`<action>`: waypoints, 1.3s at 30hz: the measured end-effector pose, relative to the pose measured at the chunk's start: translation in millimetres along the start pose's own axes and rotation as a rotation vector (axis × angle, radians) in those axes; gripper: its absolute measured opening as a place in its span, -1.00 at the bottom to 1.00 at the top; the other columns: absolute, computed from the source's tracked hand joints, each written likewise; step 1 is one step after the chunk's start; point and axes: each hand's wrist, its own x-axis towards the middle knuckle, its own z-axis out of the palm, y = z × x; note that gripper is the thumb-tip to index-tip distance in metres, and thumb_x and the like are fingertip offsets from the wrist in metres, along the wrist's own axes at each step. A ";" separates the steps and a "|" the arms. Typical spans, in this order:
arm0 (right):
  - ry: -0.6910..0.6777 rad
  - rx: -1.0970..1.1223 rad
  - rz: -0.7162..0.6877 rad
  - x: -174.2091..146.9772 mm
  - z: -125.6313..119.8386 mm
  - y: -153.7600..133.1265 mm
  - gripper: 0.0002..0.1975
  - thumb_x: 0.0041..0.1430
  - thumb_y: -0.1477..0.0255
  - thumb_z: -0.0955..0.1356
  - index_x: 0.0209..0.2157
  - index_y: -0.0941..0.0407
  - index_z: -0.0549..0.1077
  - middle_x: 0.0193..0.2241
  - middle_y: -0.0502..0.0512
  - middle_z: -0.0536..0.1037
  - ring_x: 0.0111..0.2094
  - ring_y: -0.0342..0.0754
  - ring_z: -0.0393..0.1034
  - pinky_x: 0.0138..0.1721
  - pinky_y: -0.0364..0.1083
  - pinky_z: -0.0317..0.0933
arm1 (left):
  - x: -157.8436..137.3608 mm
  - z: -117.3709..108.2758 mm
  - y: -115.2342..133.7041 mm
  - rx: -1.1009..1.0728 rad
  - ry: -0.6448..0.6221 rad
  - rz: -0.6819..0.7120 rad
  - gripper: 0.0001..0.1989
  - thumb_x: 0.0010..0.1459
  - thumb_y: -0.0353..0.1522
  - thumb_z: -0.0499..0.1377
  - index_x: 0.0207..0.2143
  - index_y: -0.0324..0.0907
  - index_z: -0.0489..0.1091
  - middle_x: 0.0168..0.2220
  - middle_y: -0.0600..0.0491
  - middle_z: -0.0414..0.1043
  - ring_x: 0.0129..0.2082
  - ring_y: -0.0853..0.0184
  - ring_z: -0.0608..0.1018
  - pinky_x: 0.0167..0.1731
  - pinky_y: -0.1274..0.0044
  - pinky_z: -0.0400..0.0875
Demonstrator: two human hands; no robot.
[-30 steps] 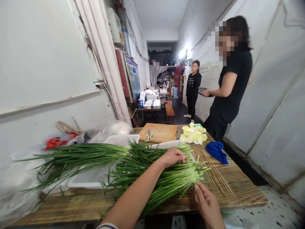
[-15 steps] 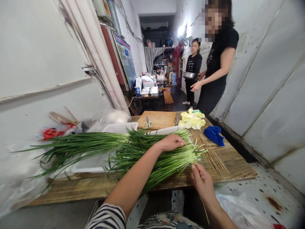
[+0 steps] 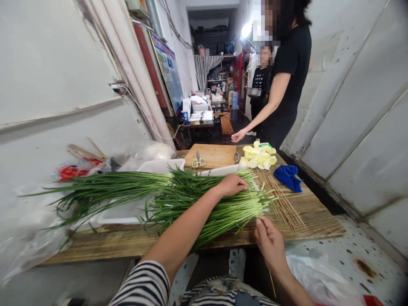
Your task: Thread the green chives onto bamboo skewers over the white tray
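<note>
A thick layer of garlic chives lies across the wooden table and white trays, its pale cut ends pointing right. On top of it rests my left hand, fingers curled and closed at the stems near the cut ends. My right hand is at the table's front edge, pinching a thin bamboo skewer whose lower end shows below the palm. Its fingertips are beside the nearest stem ends. A second bunch of chives extends to the left.
Loose skewers, a blue cloth and pale cabbage leaves lie at right. Behind are a cutting board with scissors and a white tray. A person in black stands beyond the table.
The person in black has turned and now reaches an arm lower, toward the cutting board's far side; the metal basin is in front of the person behind. My hands have barely moved.
</note>
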 end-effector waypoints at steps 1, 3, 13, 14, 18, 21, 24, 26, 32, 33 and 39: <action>0.002 0.000 0.002 -0.3 0.4 -0.4 -0.64 0.10 0.08 0.30 -0.32 0.12 0.31 -0.69 -0.19 0.03 -0.67 -0.24 -0.13 -0.67 -0.22 -0.22 | -0.5 -0.2 -0.2 -0.018 -0.030 -0.001 -0.78 0.06 -0.38 0.11 -0.33 -0.23 0.55 -0.31 0.03 0.56 -0.31 0.35 0.52 -0.29 0.63 0.30; 0.006 0.003 0.012 -0.8 1.0 -1.0 -0.63 0.10 0.08 0.30 -0.32 0.12 0.32 -0.69 -0.20 0.02 -0.68 -0.24 -0.14 -0.68 -0.22 -0.23 | -1.4 -0.6 -0.2 -0.040 -0.050 0.001 -0.79 0.04 -0.38 0.12 -0.34 -0.24 0.55 -0.32 0.03 0.56 -0.32 0.36 0.51 -0.30 0.64 0.29; -0.015 0.050 0.025 -1.5 1.1 -0.6 -0.66 0.11 0.10 0.30 -0.35 0.11 0.29 -0.69 -0.21 -0.01 -0.68 -0.26 -0.17 -0.69 -0.24 -0.26 | -11.9 2.0 4.8 -0.058 0.231 -0.059 -0.74 0.02 -0.37 0.09 -0.35 -0.30 0.55 -0.35 -0.01 0.56 -0.36 0.32 0.52 -0.33 0.59 0.30; -0.014 0.048 0.021 -1.5 1.2 -0.8 -0.67 0.12 0.11 0.30 -0.35 0.11 0.28 -0.69 -0.21 -0.01 -0.68 -0.26 -0.17 -0.69 -0.24 -0.26 | -11.7 2.7 5.2 -0.068 0.258 -0.053 -0.75 0.01 -0.40 0.09 -0.36 -0.30 0.55 -0.36 0.00 0.56 -0.37 0.33 0.51 -0.33 0.59 0.31; -0.018 0.040 0.020 -2.4 0.8 -3.3 -0.67 0.11 0.11 0.30 -0.35 0.11 0.28 -0.69 -0.21 -0.01 -0.69 -0.26 -0.16 -0.69 -0.24 -0.26 | -9.1 2.8 4.6 -0.166 0.349 -0.065 -0.77 -0.03 -0.44 0.10 -0.40 -0.32 0.54 -0.40 0.01 0.55 -0.40 0.35 0.50 -0.34 0.60 0.31; -0.020 0.050 0.024 -2.5 0.7 -4.2 -0.66 0.10 0.10 0.30 -0.33 0.11 0.28 -0.70 -0.21 -0.01 -0.69 -0.26 -0.17 -0.70 -0.24 -0.26 | -8.5 1.4 2.6 -0.286 0.323 -0.083 -0.75 -0.02 -0.37 0.13 -0.35 -0.33 0.54 -0.45 0.00 0.53 -0.46 0.38 0.48 -0.39 0.60 0.32; -0.016 0.056 0.014 -1.6 1.4 -3.7 -0.66 0.11 0.11 0.31 -0.33 0.11 0.28 -0.69 -0.21 -0.01 -0.69 -0.26 -0.18 -0.69 -0.23 -0.26 | -9.2 1.8 1.5 -0.401 0.287 -0.120 -0.71 -0.02 -0.33 0.16 -0.29 -0.34 0.53 -0.46 0.00 0.53 -0.50 0.40 0.46 -0.42 0.60 0.33; -0.013 0.050 0.001 -0.7 2.2 -3.6 -0.66 0.11 0.11 0.30 -0.35 0.11 0.28 -0.69 -0.21 -0.01 -0.68 -0.26 -0.18 -0.69 -0.24 -0.26 | -9.8 2.9 1.8 -0.428 0.269 -0.145 -0.71 -0.04 -0.33 0.18 -0.29 -0.34 0.53 -0.48 0.00 0.53 -0.52 0.41 0.45 -0.44 0.60 0.32; -0.021 0.039 0.007 0.3 3.1 -4.1 -0.65 0.10 0.08 0.30 -0.37 0.10 0.27 -0.69 -0.21 -0.02 -0.68 -0.25 -0.19 -0.68 -0.23 -0.28 | -11.6 3.8 5.7 -0.368 0.241 -0.154 -0.72 -0.07 -0.33 0.19 -0.32 -0.33 0.54 -0.43 -0.01 0.55 -0.47 0.39 0.47 -0.42 0.60 0.32; -0.021 0.043 0.006 0.4 3.0 -3.9 -0.65 0.10 0.08 0.30 -0.36 0.10 0.26 -0.69 -0.21 -0.02 -0.68 -0.25 -0.19 -0.68 -0.23 -0.28 | -11.9 3.6 6.2 -0.357 0.242 -0.146 -0.71 -0.08 -0.32 0.19 -0.32 -0.33 0.54 -0.42 -0.02 0.55 -0.46 0.38 0.48 -0.41 0.60 0.32; -0.029 0.030 0.003 -0.2 2.8 -4.3 -0.65 0.12 0.09 0.29 -0.38 0.09 0.23 -0.69 -0.21 -0.02 -0.68 -0.26 -0.20 -0.69 -0.24 -0.28 | -14.8 2.5 8.3 -0.265 0.234 -0.128 -0.72 -0.07 -0.32 0.17 -0.34 -0.31 0.55 -0.44 -0.01 0.55 -0.45 0.36 0.50 -0.42 0.59 0.31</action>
